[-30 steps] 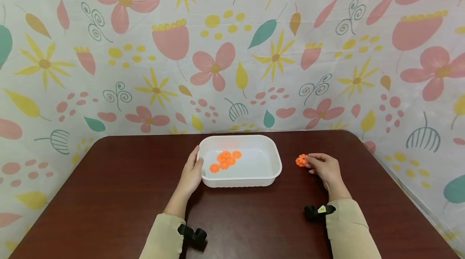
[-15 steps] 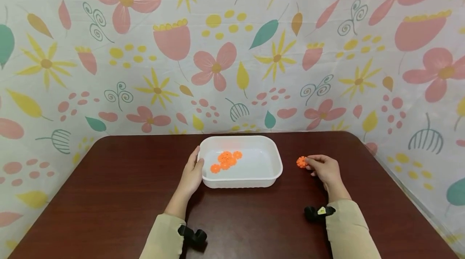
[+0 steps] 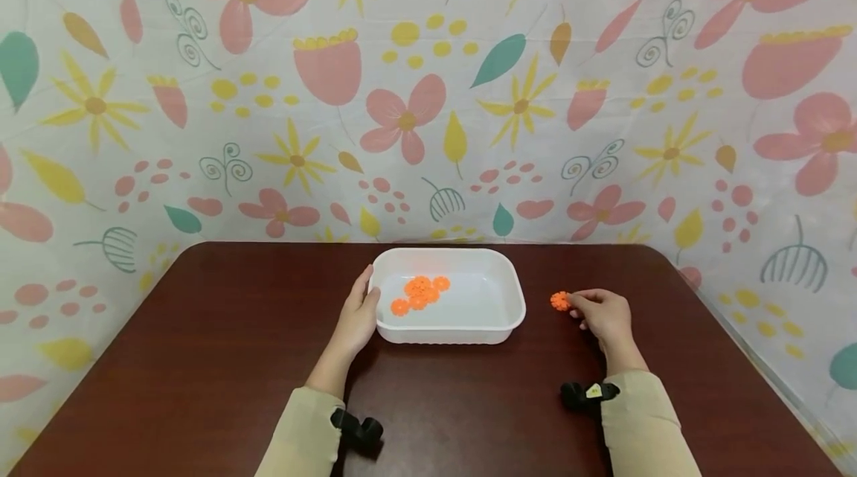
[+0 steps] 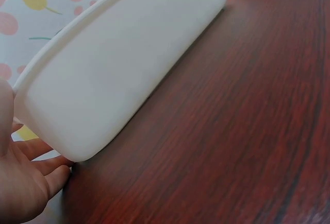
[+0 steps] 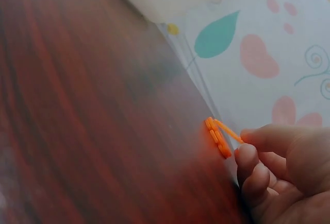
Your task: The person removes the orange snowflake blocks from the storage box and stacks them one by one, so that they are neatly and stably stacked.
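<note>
A white plastic tub (image 3: 448, 334) sits on the table, with several orange flower-shaped plastic discs (image 3: 418, 291) gathered in its left half. My left hand (image 3: 355, 322) holds the tub's left end, thumb by the rim and fingers along the outer wall; the left wrist view shows those fingers (image 4: 36, 157) at the tub's corner. To the right of the tub, my right hand (image 3: 605, 319) pinches an orange flower-shaped disc (image 3: 559, 301) between thumb and fingertips. In the right wrist view, two orange pieces (image 5: 219, 139) meet at an angle, one of them pinched at its edge.
The dark wooden table (image 3: 221, 373) reaches back to a white curtain (image 3: 428, 90) printed with flowers and leaves. Black wrist cameras (image 3: 358, 432) are strapped at both sleeves.
The head view has shifted slightly, so the whole scene appears a little farther right. Both hands keep their holds on the tub and the disc.
</note>
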Action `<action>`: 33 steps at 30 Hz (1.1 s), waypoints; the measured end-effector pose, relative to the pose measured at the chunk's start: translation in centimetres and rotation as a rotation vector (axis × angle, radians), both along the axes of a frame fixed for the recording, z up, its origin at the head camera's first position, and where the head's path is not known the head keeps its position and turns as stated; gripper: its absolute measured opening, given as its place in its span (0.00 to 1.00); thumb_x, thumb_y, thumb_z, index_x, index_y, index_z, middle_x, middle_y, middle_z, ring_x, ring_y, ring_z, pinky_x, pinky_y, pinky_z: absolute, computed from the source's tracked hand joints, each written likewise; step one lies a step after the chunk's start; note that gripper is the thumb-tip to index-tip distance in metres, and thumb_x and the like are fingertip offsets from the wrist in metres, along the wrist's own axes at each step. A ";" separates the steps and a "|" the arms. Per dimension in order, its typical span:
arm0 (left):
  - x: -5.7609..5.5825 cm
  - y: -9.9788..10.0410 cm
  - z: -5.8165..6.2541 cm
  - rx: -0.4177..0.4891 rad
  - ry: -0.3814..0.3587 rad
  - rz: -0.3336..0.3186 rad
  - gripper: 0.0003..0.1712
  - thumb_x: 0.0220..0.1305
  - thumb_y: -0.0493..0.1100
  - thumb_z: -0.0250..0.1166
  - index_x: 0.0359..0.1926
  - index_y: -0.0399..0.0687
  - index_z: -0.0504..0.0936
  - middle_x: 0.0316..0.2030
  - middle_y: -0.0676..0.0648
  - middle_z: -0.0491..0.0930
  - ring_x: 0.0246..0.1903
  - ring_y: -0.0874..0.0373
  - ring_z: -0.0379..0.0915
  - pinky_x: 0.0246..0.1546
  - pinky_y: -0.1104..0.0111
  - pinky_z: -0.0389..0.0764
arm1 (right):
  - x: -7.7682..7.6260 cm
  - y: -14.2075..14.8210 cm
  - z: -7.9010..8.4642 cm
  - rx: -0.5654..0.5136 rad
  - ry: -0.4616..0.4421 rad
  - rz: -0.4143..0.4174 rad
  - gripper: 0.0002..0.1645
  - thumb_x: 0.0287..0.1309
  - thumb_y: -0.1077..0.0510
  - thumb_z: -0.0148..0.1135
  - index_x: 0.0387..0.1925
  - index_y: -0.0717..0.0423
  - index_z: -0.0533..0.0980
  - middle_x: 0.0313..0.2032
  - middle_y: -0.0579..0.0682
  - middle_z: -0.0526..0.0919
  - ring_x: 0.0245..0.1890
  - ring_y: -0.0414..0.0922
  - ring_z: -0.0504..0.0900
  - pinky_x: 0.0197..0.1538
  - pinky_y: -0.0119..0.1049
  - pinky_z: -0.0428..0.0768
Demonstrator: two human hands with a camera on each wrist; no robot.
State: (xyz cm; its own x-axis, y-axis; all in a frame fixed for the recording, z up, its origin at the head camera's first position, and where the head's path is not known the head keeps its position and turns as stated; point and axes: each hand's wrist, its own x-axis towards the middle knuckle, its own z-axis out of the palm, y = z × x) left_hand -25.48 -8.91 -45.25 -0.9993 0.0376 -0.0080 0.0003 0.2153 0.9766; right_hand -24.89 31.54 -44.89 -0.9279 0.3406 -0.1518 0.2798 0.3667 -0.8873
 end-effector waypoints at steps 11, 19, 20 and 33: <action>0.5 0.0 0.6 0.013 -0.003 -0.003 0.30 0.74 0.44 0.43 0.74 0.51 0.50 0.73 0.42 0.50 0.70 0.44 0.50 0.67 0.49 0.56 | 0.3 0.2 -0.3 -0.003 -0.002 -0.005 0.25 0.61 0.49 0.60 0.52 0.65 0.75 0.24 0.40 0.81 0.24 0.36 0.80 0.29 0.32 0.80; 0.0 0.0 -0.3 0.007 0.010 0.005 0.31 0.73 0.48 0.43 0.74 0.54 0.50 0.73 0.44 0.50 0.70 0.45 0.50 0.67 0.49 0.57 | 0.3 -0.1 1.0 -0.045 0.067 0.009 0.27 0.60 0.43 0.60 0.51 0.58 0.75 0.28 0.35 0.81 0.27 0.34 0.81 0.29 0.32 0.79; 0.0 0.1 -0.2 0.006 0.012 0.005 0.31 0.73 0.48 0.43 0.74 0.53 0.50 0.73 0.44 0.50 0.70 0.45 0.50 0.67 0.49 0.57 | 0.3 -0.2 1.4 -0.052 0.086 0.015 0.26 0.59 0.42 0.60 0.50 0.56 0.75 0.28 0.35 0.81 0.27 0.35 0.81 0.29 0.32 0.79; 0.1 -0.1 -0.5 -0.011 0.029 0.011 0.30 0.73 0.47 0.43 0.74 0.53 0.51 0.73 0.43 0.50 0.70 0.44 0.49 0.67 0.48 0.55 | -0.7 -3.2 5.4 -0.035 0.189 0.208 0.33 0.59 0.38 0.57 0.51 0.62 0.74 0.35 0.43 0.82 0.32 0.36 0.82 0.39 0.36 0.83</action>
